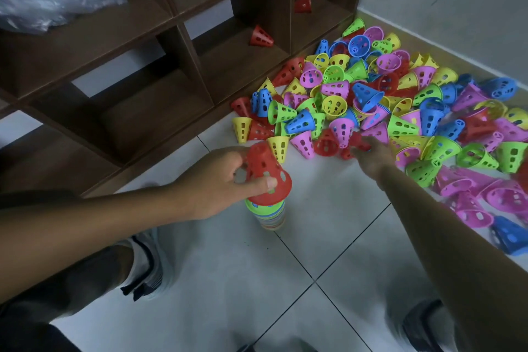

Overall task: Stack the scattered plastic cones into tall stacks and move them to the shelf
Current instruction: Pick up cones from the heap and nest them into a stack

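Red cone going onto the stack!
Left hand (220, 180) pinches a red cone (264, 177) atop the stack (270, 216) at centre; right hand (371, 151), at two o'clock, grips another red cone (358, 141) at the pile's (400, 100) edge.

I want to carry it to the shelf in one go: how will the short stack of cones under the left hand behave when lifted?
The stack is probably light: the cones are thin, perforated plastic. Nested closely, it should lift as one stiff column. The red cone the left hand holds on top looks tilted and not fully seated, so it may slip off.
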`<state>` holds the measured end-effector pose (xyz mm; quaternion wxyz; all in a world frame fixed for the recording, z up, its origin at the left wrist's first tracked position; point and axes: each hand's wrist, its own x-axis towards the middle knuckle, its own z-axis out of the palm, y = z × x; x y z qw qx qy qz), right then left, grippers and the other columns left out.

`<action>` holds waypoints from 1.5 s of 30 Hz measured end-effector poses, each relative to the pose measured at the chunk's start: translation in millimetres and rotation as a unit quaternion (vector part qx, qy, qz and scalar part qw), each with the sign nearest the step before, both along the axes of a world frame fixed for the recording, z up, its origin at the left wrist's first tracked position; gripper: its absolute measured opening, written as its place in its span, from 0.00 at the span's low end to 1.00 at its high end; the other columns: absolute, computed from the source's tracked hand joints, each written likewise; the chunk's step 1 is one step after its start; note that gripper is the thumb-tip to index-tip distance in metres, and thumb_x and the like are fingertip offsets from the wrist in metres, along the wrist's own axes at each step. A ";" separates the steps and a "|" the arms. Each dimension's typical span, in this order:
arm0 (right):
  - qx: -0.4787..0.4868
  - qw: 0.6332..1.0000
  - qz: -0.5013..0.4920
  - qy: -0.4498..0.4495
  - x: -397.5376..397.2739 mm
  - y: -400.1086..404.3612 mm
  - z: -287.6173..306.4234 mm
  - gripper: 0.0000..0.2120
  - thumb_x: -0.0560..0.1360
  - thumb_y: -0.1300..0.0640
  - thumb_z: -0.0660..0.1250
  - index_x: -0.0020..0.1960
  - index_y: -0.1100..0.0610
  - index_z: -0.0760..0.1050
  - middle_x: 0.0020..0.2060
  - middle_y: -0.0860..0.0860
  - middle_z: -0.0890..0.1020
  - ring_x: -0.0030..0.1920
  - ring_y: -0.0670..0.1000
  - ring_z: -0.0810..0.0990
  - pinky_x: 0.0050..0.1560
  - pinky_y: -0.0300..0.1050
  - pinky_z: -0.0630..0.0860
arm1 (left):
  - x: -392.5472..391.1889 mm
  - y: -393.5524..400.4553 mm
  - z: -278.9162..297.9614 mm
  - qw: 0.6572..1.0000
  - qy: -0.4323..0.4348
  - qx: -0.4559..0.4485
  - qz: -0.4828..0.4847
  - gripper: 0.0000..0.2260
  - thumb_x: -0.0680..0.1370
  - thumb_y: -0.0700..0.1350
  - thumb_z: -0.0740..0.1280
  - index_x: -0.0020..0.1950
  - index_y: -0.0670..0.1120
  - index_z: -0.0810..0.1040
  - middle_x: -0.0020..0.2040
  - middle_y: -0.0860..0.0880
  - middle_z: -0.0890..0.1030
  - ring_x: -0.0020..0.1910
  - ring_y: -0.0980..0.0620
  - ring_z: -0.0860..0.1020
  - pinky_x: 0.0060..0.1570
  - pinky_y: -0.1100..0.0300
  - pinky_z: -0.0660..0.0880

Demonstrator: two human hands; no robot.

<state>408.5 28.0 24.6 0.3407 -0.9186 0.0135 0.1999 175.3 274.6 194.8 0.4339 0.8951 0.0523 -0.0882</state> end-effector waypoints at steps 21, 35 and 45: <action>-0.094 0.989 0.085 0.070 13.5 -30.2 -52.8 0.38 0.78 0.40 0.66 0.82 0.46 0.51 0.81 0.58 0.44 0.80 0.60 0.46 0.77 0.55 0.54 | -3.3 11.7 -7.8 0.989 0.112 0.087 -0.052 0.35 0.71 0.66 0.70 0.75 0.61 0.64 0.69 0.61 0.69 0.69 0.63 0.69 0.65 0.61 0.74; -0.136 0.990 0.036 0.024 1.6 -25.6 -58.3 0.39 0.78 0.43 0.67 0.77 0.66 0.58 0.80 0.57 0.51 0.78 0.61 0.54 0.77 0.53 0.59 | 7.9 13.3 5.4 0.995 0.071 0.059 -0.035 0.25 0.73 0.69 0.64 0.69 0.65 0.68 0.67 0.66 0.71 0.66 0.69 0.68 0.54 0.72 0.69; -0.057 0.996 0.061 -0.044 -5.7 -23.7 -26.0 0.25 0.74 0.43 0.67 0.59 0.63 0.79 0.67 0.64 0.73 0.70 0.63 0.68 0.71 0.52 0.64 | 17.0 9.6 7.2 0.998 0.039 0.048 -0.003 0.18 0.75 0.61 0.66 0.60 0.53 0.79 0.56 0.61 0.80 0.57 0.70 0.75 0.45 0.75 0.72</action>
